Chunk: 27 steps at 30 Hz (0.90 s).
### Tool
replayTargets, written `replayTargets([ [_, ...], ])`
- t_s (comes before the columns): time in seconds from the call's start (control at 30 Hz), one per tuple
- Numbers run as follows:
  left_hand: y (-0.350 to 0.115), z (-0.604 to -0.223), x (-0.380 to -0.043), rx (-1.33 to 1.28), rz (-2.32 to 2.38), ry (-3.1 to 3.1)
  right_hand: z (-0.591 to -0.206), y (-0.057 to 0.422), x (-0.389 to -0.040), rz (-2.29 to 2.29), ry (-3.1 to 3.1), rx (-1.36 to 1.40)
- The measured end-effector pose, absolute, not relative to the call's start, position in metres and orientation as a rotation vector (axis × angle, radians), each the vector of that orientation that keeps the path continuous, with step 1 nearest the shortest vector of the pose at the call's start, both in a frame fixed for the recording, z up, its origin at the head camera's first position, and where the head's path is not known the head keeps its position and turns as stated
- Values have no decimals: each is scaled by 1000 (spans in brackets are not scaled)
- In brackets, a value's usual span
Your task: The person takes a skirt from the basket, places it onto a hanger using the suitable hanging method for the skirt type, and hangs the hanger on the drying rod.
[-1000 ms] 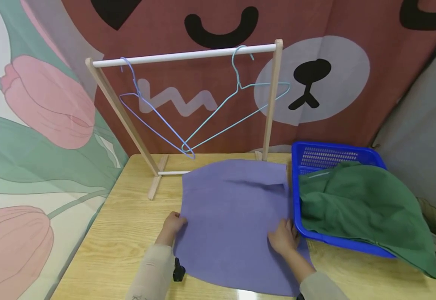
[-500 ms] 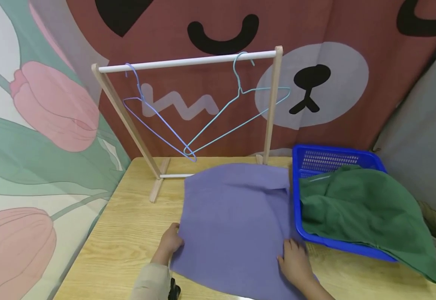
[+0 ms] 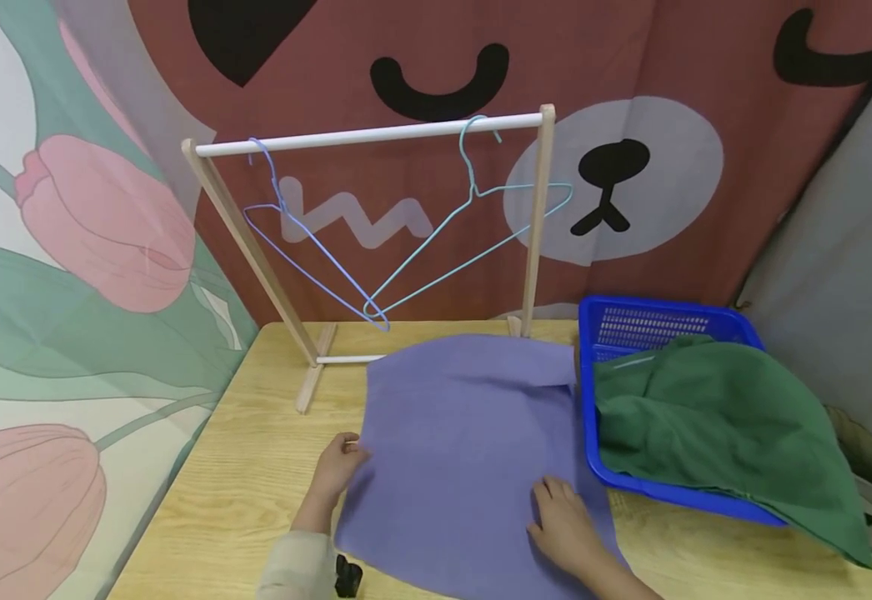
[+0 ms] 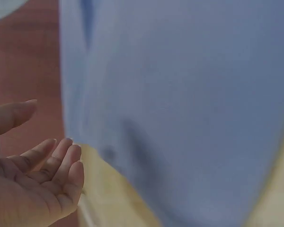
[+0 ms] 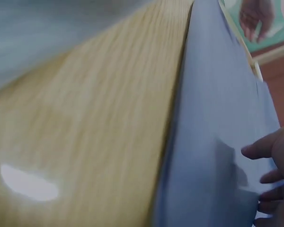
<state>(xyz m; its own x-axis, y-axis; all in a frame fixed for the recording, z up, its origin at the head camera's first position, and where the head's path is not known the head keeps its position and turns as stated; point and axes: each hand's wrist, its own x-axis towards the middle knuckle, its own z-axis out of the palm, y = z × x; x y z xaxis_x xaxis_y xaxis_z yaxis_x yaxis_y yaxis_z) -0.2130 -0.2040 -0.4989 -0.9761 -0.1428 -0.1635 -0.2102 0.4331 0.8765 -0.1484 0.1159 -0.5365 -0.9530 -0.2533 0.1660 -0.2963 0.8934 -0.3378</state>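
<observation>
A smooth purple cloth (image 3: pixel 458 450) lies spread on the wooden table, a small fold showing near its upper right corner. Beside its left edge is my left hand (image 3: pixel 335 468); the left wrist view has this hand (image 4: pixel 38 184) palm up with loosely bent fingers and nothing in them. Over the right part of the cloth is my right hand (image 3: pixel 567 527), palm down. In the right wrist view its fingers (image 5: pixel 260 146) are spread and apart from each other, just above the fabric, holding nothing. Whether any fingertip touches the cloth, I cannot tell.
Behind the cloth stands a wooden rack (image 3: pixel 372 135) with a periwinkle hanger (image 3: pixel 316 237) and a light blue hanger (image 3: pixel 443 225). To the right, a blue basket (image 3: pixel 589 408) holds a green cloth (image 3: pixel 729 417) that drapes over its rim. A small black object (image 3: pixel 348 575) is by the left sleeve.
My right hand has let go of the cloth's right edge and shifted left over the fabric. My left hand has drawn slightly away from the left edge.
</observation>
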Motion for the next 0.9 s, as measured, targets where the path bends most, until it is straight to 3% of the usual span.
replayTargets([
  [0.3, -184, -456, -223, -309, 1917, 2523, -519, 74, -165, 526, -3083, 841],
  [0.9, -169, -374, -253, -64, 2568, 2286, -525, 28, -169, 274, -3084, 1035],
])
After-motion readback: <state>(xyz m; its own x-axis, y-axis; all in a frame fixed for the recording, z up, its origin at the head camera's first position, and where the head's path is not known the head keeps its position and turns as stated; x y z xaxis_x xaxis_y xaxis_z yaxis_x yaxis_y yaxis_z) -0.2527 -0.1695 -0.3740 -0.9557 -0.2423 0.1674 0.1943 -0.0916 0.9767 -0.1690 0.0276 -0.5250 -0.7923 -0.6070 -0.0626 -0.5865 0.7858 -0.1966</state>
